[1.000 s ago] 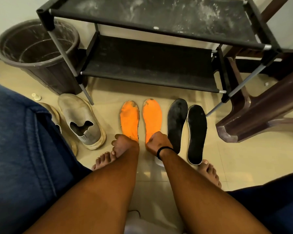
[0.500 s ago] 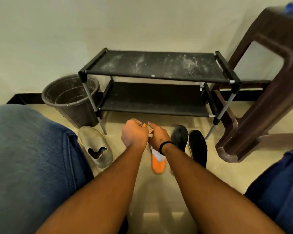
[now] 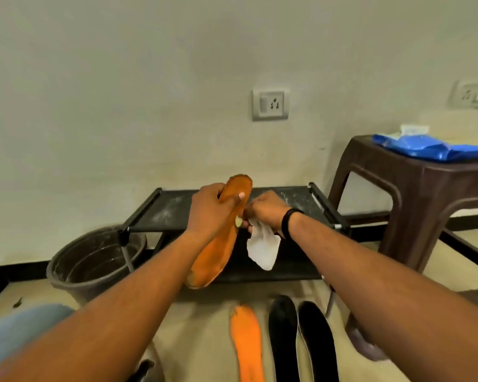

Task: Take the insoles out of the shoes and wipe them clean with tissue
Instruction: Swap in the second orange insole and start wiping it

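Note:
My left hand (image 3: 211,213) grips an orange insole (image 3: 218,252) held up in the air, toe end high, its underside turned toward me. My right hand (image 3: 265,210) pinches a white tissue (image 3: 262,248) right beside the insole's edge; the tissue hangs down below the hand. A second orange insole (image 3: 246,343) lies on the floor below. Two black insoles (image 3: 283,334) (image 3: 316,343) lie side by side to its right. A beige shoe (image 3: 146,368) shows partly at the bottom edge under my left arm.
A black two-tier shoe rack (image 3: 301,199) stands against the wall behind my hands. A dark bucket (image 3: 94,260) sits to its left. A brown plastic stool (image 3: 414,205) with a blue bag (image 3: 431,147) on top stands at the right.
Both hands have risen with the orange insole from just above the floor to in front of the rack. The view has tilted up toward the wall, and the tissue now hangs free.

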Demonstrator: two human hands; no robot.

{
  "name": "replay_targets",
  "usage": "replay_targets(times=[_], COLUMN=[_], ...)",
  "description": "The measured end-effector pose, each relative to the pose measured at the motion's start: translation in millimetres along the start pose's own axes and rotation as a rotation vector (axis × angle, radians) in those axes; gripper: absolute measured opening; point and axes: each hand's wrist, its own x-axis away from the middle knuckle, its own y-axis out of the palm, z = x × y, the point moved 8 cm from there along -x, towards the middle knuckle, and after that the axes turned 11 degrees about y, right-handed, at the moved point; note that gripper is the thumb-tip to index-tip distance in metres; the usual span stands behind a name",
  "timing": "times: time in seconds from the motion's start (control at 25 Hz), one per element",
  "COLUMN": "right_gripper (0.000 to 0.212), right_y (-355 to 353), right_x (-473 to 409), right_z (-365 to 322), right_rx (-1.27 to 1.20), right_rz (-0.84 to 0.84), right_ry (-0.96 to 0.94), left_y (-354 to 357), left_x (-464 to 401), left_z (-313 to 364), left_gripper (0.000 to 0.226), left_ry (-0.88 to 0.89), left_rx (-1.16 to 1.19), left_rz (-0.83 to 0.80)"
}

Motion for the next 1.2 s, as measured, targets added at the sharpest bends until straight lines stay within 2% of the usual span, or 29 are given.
replay_targets(times=[0.12,0.2,0.28,0.4,0.44,0.6,0.64,0.76,0.84,0.92,1.04,1.2], right_gripper=[0.006,0.006,0.014,0.006,0.009,0.01,0.008,0.009,0.013,0.017,0.018,0.027], right_y=[-53.6,-77.2,-94.4,-123.0,-130.7,-140.8,-140.3,-131.0,-121.8,-112.3,-97.9,-92.3], right_x=[-10.9,-17.4,-27.5,-52.2,-60.7,-89.0,-98.3,-124.8,-135.4,-144.5,-162.4,-162.0], right_z=[-33.6,-47.8,-58.7,-67.4,-67.2,-39.3,-31.2,-18.3,-17.5,-16.1,-3.1,16.7], right_rx=[-0.03,0.118,0.312,0.551,0.615,0.752,0.775,0.849,0.933,1.025,1.118,1.158], right_rz=[0.206,0.274,0.293,0.352,0.364,0.332,0.323,0.276,0.274,0.262,0.214,0.248], right_ry=[-0.008,-0.001,-0.012,-0.058,-0.096,-0.196,-0.206,-0.245,-0.299,-0.356,-0.366,-0.365], left_y=[16.8,36.1,54.1,78.1,86.5,119.0,125.3,130.9,137.4,147.3,151.2,152.2], left_x=[-34.8,-55.9,-82.0,-115.1,-120.9,-121.7,-122.8,-125.0,-113.2,-98.9,-89.6,-80.1], left_z=[4.2,-1.9,-9.1,-23.8,-30.5,-64.8,-74.3,-91.9,-93.0,-96.9,-107.6,-113.2], left_gripper=[0.022,0.034,0.033,0.033,0.034,0.04,0.044,0.058,0.054,0.05,0.051,0.054], left_ry=[0.065,0.051,0.071,0.096,0.113,0.133,0.15,0.188,0.214,0.264,0.287,0.304], left_rx=[0.005,0.011,-0.015,-0.072,-0.101,-0.175,-0.209,-0.242,-0.192,-0.255,-0.341,-0.47], left_rz=[-0.061,-0.124,-0.224,-0.494,-0.588,-0.86,-0.871,-0.765,-0.771,-0.813,-0.777,-0.765])
